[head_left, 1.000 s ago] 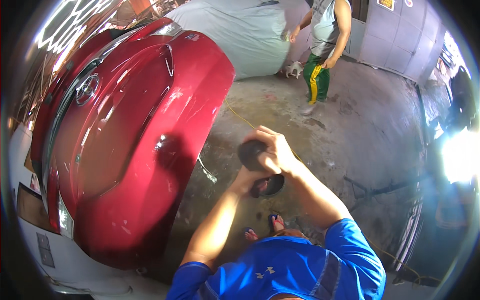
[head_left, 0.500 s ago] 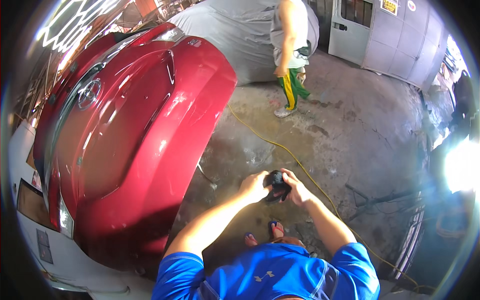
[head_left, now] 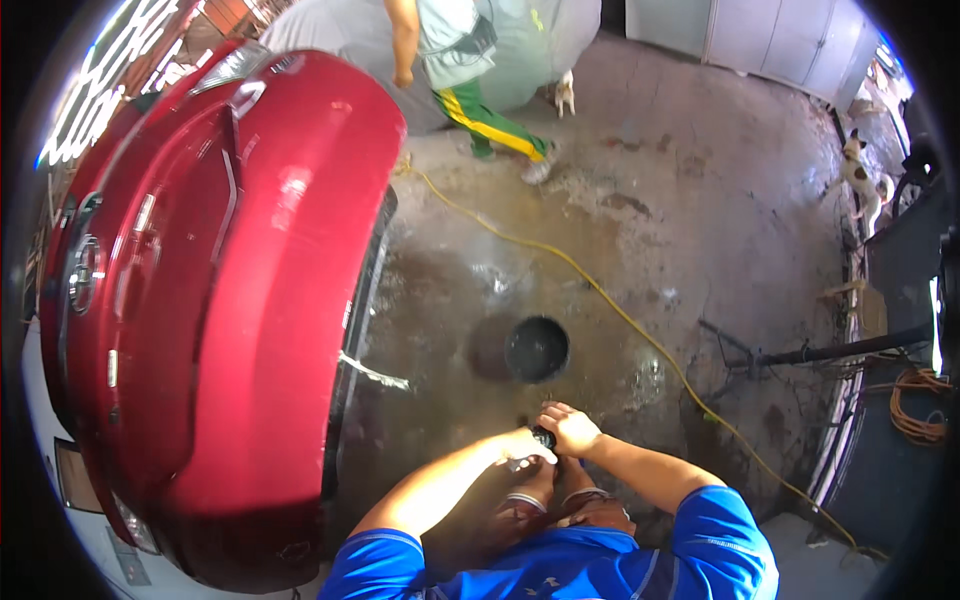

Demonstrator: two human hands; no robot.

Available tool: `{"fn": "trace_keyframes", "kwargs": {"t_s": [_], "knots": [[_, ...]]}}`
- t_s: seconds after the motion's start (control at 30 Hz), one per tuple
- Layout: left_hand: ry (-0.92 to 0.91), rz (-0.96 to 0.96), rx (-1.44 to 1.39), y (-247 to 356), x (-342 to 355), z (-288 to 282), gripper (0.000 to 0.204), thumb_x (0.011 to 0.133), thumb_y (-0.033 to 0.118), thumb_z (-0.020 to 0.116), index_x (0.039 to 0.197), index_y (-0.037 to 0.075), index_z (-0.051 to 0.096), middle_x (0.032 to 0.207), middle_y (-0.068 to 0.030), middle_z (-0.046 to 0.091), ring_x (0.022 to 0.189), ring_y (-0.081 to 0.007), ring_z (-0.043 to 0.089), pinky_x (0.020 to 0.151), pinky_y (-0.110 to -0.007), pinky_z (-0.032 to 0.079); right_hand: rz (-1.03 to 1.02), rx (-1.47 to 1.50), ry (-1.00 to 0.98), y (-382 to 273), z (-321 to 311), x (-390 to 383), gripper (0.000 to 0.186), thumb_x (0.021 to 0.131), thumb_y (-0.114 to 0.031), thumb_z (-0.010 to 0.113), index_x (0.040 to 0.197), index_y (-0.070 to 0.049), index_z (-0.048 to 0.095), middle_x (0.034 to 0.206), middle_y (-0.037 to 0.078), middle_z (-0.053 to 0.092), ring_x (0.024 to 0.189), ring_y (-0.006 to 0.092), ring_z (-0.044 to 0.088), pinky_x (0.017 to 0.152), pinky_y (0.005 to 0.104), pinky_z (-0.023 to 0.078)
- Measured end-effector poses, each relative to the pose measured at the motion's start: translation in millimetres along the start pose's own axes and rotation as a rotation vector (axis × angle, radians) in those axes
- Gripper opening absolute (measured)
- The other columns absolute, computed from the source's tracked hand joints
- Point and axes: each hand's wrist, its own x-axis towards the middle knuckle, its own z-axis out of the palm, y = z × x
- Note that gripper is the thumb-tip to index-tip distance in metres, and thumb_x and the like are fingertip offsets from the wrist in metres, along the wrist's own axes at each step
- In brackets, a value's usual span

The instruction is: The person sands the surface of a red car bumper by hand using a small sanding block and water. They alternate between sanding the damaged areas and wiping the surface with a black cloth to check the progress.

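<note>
My left hand (head_left: pixel 522 448) and my right hand (head_left: pixel 570 431) are close together in front of my body, above my knees. Between them shows a small piece of a black, soft-looking thing (head_left: pixel 543 437); the fingers of both hands are closed about it, and most of it is hidden. Just beyond my hands, a round black bucket (head_left: pixel 538 350) stands on the wet concrete floor. The red car (head_left: pixel 275 260) fills the left side, its near edge apart from my left arm.
A yellow cord (head_left: pixel 600 292) crosses the floor to my right. Whitish frayed strands (head_left: pixel 375 374) stick out beside the car. Another person (head_left: pixel 460 60) walks by a covered vehicle (head_left: pixel 545 45). Dogs (head_left: pixel 565 95) are farther off. A dark metal stand (head_left: pixel 790 356) lies right.
My hands have come lower, nearer my body, and closer together. The bucket now shows in full beyond them. The other person has moved left, and the view has shifted.
</note>
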Motion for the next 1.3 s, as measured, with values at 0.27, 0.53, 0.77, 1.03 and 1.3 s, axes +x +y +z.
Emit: {"fn": "trace_keyframes", "kwargs": {"t_s": [0.27,0.53,0.77,1.03,1.3], "knots": [[0.35,0.185,0.606,-156.3,119.3,35.1,0.024,0.078,0.025,0.08,0.095,0.008,0.083,0.1,-0.0257,0.078,0.093,-0.0417,0.078,0.08,-0.052,0.06,0.372,0.183,-0.578,12.5,106.8,-38.9,0.029,0.069,-0.024,0.079,0.085,0.0,0.079,0.086,0.027,0.076,0.082,0.0413,0.076,0.077,0.0497,0.06],[0.434,0.401,0.808,-107.2,58.4,29.8,0.064,0.091,0.03,0.079,0.149,0.025,0.054,0.135,-0.0231,0.063,0.1,-0.0475,0.073,0.082,-0.057,0.059,1.086,1.018,-1.069,66.0,111.6,-32.6,0.042,0.074,-0.016,0.079,0.115,-0.006,0.078,0.097,0.008,0.073,0.089,0.0238,0.071,0.067,0.0399,0.056],[0.981,0.471,0.013,-100.4,46.3,7.6,0.036,0.095,0.032,0.079,0.111,0.0,0.072,0.089,-0.0164,0.077,0.073,-0.0251,0.072,0.069,-0.044,0.06,0.074,0.464,-0.042,35.5,73.4,4.4,0.096,0.074,-0.008,0.075,0.163,-0.013,0.038,0.162,0.021,0.047,0.148,0.0431,0.046,0.121,0.0509,0.044],[-0.009,0.165,-0.898,14.6,-65.9,-30.7,0.049,0.105,0.054,0.051,0.104,0.007,0.062,0.063,0.0011,0.053,0.039,-0.0108,0.037,0.036,-0.028,0.03,-0.324,-0.03,0.114,5.1,-32.5,82.3,0.051,0.08,-0.021,0.076,0.128,-0.012,0.063,0.146,0.015,0.057,0.138,0.0433,0.054,0.105,0.0568,0.052],[0.556,0.218,0.583,114.0,-108.9,-41.1,0.03,0.079,0.019,0.076,0.098,-0.004,0.077,0.087,-0.0211,0.078,0.083,-0.033,0.078,0.072,-0.045,0.059,0.099,0.134,-0.347,-34.6,-112.7,113.1,0.036,0.074,-0.017,0.078,0.11,-0.014,0.077,0.102,0.017,0.078,0.099,0.0399,0.076,0.087,0.0499,0.06]]}}
